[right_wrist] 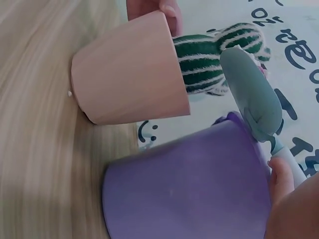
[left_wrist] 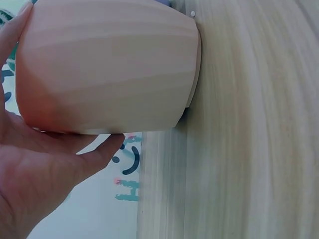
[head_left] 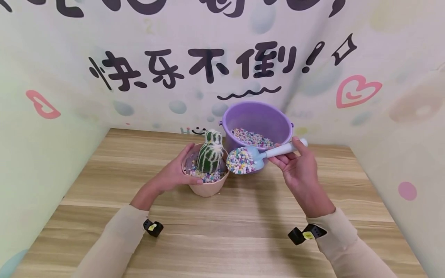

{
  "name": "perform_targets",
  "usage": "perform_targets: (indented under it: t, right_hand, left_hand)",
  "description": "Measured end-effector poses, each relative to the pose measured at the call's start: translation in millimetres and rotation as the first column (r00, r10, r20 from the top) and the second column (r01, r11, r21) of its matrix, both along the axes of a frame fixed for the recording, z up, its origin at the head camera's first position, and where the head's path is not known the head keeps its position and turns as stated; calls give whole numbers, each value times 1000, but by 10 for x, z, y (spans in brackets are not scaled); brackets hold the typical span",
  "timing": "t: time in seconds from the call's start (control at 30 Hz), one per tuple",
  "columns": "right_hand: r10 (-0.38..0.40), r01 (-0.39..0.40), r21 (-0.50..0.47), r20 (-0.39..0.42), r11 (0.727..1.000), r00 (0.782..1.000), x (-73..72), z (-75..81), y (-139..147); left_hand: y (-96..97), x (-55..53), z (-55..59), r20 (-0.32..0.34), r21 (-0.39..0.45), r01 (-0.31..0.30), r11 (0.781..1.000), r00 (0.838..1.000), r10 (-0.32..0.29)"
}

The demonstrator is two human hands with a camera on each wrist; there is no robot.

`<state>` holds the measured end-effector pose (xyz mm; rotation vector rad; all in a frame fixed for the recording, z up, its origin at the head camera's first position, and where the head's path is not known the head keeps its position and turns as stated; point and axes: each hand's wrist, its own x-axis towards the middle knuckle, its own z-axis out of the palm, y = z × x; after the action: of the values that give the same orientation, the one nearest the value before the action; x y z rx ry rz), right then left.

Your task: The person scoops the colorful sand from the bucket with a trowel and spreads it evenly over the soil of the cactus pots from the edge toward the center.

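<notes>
My left hand (head_left: 175, 172) grips a pale pink flower pot (head_left: 207, 189) from its left side, thumb along the near rim and fingers round the far side. A green cactus (head_left: 210, 154) with white fuzzy ribs stands in the pot among colourful pebbles (head_left: 208, 177). In my right hand (head_left: 300, 166) I hold a light blue trowel (head_left: 259, 158) by its pale handle. Its blade, heaped with mixed pastel pebbles (head_left: 240, 160), is level beside the pot's right rim. The right wrist view shows the underside of the trowel blade (right_wrist: 254, 94) close to the cactus (right_wrist: 199, 62).
A purple bucket (head_left: 257, 112) with more pebbles (head_left: 252, 137) inside stands behind the trowel, against the printed wall (head_left: 167, 92). One stray pebble (right_wrist: 70, 93) lies on the wooden table (head_left: 208, 239) by the pot's base. Side walls flank the table.
</notes>
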<state>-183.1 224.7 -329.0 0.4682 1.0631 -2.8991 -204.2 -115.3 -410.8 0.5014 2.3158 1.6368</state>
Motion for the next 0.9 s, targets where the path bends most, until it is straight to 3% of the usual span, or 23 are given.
perform_targets:
  t: [0.33,0.9]
  right_hand:
    - [-13,17,84,-52,996,999,60,-115,-93]
    - [-143,178,218,-168,960,975,106,-174,-258]
  left_hand:
    - [-66,-63,-33,2,48,67,997,998,-67]
    - [-70,-59,-27,8,88,87,992,996,-88]
